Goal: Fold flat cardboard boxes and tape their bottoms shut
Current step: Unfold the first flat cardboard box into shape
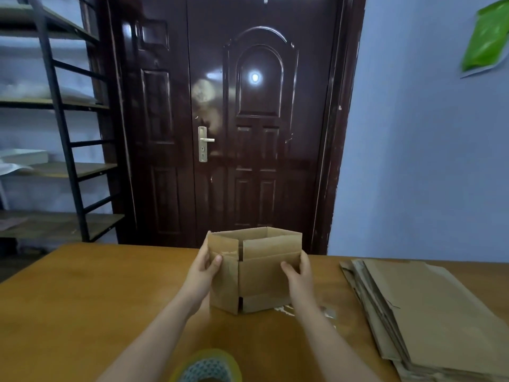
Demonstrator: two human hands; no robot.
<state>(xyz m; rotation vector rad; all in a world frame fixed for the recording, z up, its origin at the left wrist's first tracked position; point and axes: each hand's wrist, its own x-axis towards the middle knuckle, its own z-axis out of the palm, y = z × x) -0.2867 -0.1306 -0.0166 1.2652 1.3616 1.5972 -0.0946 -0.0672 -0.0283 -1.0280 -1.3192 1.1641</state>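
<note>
A small brown cardboard box stands opened up on the wooden table, its upper flaps raised and its lower edge on the tabletop. My left hand grips the box's left side, thumb on the front face and fingers behind. On the box's right front corner my right hand holds it the same way. A roll of clear tape lies at the near table edge between my forearms. The box's underside is hidden.
A stack of flat cardboard blanks lies on the table's right part. Behind the table is a dark wooden door. Metal shelving stands at the left. A torn patch of tabletop shows near the box.
</note>
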